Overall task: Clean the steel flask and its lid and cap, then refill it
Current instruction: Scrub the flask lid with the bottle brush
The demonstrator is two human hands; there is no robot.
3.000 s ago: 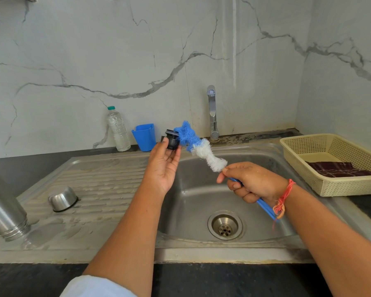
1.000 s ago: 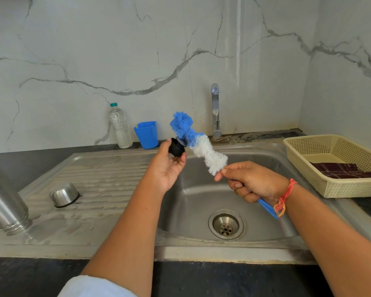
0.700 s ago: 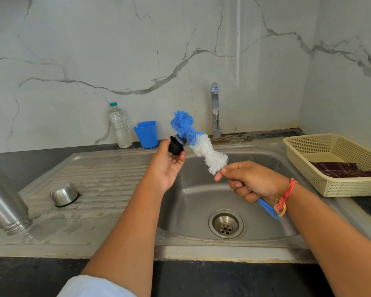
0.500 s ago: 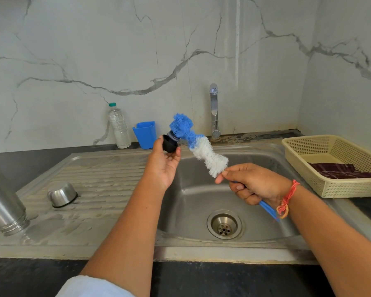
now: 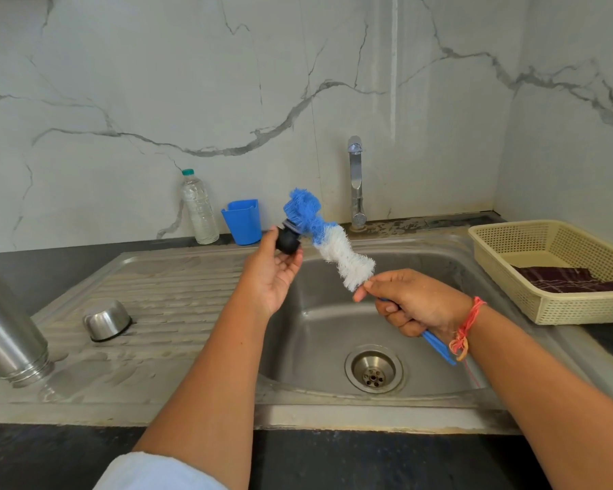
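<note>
While our left hand (image 5: 273,277) pinches the black lid (image 5: 288,241) above the sink (image 5: 319,348), our right hand (image 5: 416,305) clenches the brush (image 5: 333,247) handle, bristles slanting up-left against the lid. Left of us the flask (image 5: 8,334) stands mouth down on the drainboard (image 5: 177,298), its base cut off.

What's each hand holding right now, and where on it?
Left hand pinches the black lid by its rounded side, between thumb and fingertips. Right hand grips the bottle brush by its blue handle, just below the bristles.
</note>
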